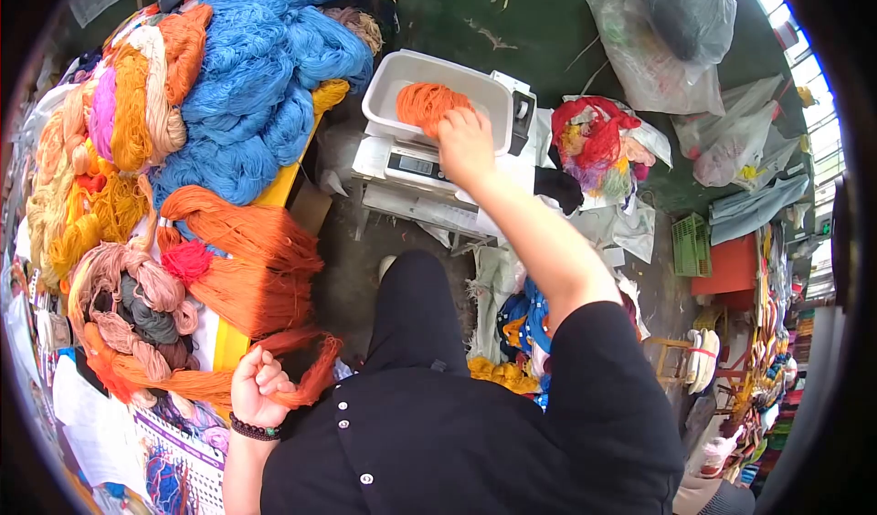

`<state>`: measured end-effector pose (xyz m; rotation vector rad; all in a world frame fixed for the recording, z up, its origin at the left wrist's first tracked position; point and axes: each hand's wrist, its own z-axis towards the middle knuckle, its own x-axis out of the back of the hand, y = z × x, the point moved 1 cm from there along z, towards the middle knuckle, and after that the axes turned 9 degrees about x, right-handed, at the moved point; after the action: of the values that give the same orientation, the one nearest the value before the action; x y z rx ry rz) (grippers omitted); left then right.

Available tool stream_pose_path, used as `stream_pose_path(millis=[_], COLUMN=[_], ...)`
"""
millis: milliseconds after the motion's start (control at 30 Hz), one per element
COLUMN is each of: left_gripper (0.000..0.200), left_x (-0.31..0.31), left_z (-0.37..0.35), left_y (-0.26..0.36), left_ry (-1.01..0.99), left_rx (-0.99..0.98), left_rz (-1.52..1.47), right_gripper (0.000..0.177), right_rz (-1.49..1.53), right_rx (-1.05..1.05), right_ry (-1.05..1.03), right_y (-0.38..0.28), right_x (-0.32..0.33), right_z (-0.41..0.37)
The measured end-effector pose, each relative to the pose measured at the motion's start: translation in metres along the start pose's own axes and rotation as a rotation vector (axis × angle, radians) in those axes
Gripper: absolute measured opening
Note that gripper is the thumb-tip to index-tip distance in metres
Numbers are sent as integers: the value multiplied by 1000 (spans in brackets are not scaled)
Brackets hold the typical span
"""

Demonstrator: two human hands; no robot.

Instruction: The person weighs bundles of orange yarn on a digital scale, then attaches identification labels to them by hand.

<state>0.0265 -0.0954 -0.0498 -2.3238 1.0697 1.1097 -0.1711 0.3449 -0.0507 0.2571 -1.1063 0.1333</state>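
My right hand point(464, 145) reaches into a pale plastic tub point(376, 104), its fingers closed on the edge of an orange yarn bundle point(425, 104) that lies inside. Under the tub is a weighing scale point(416, 165) with a small display. My left hand point(259, 385), with a beaded bracelet at the wrist, is closed round a strand of orange-red yarn point(315, 373) near my lap. Just beyond it, a large orange yarn hank point(247, 268) hangs over the yellow table edge point(230, 346).
Blue yarn hanks point(265, 77) are heaped on the left table, with pink-brown hanks point(128, 287) nearer me. Right of the scale stands a bag of mixed yarn point(598, 141). Clear plastic bags point(671, 49) and a green crate point(692, 246) are farther right.
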Motion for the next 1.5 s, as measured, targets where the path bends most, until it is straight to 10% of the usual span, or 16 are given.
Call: stream_pose_path(millis=[167,300,433,667,1500], left_gripper=[27,34,31,36,34], left_x=[-19,-33,-42,-56,-46], left_z=[4,12,25,27,23], left_y=[-8,-18,-28,-55,-79], left_ry=[-159,-105,7,11,-91], left_rx=[-16,-119,-350,-516,-499], left_rz=[151,315,675,927,1102], right_gripper=[45,16,19,21,13], right_rz=[228,677,1426,2062,2008], right_rx=[-278,-275,-211,-403,-440], right_ry=[249,361,-190,-508,-263], right_y=[-41,-105,-193,-229,-234], right_x=[20,53,105,123,137], right_z=[-33,-64,-84,-99,-130])
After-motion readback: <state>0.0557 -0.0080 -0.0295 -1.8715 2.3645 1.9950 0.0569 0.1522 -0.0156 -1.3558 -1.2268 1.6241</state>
